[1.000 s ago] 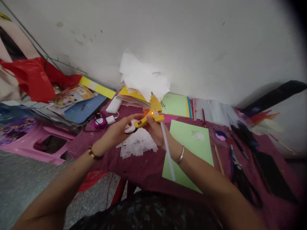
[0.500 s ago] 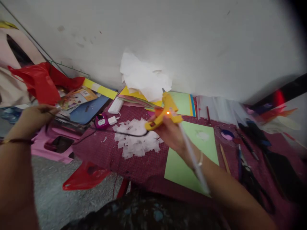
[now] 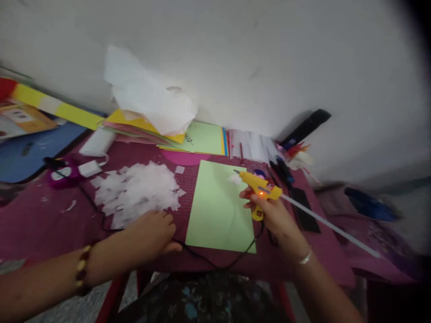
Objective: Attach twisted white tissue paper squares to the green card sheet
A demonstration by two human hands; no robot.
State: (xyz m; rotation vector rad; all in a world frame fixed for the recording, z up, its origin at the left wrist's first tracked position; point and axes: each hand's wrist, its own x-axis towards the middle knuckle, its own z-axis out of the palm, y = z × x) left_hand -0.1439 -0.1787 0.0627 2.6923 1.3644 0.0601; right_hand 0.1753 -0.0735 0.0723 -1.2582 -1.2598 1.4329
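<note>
My right hand (image 3: 274, 211) is wrapped around the handle of a yellow glue gun (image 3: 257, 181), its small orange light glowing. A long clear glue stick (image 3: 332, 226) sticks out of the gun's back end. The nozzle points left, above the light green sheet (image 3: 218, 211), close to a small white patch (image 3: 235, 178) on it. My left hand (image 3: 153, 231) is low at the near edge of a pile of small white paper pieces (image 3: 138, 188). Its fingers are loosely bent, with the thumb apart. The black cord (image 3: 202, 258) runs beneath or beside this hand; the fingertips are partly hidden.
A purple power socket (image 3: 63, 175) with a white plug (image 3: 90, 168) stands left of the pile. Crumpled white sheets (image 3: 151, 94) rest on coloured paper against the wall. Clear glue sticks (image 3: 251, 146) lie at the back. The table (image 3: 60, 224) has a dark red cover.
My left hand has come from the far left to the pile's near edge. The glue gun has moved right and lower over the green sheet, its nozzle turned left. The view has shifted right.
</note>
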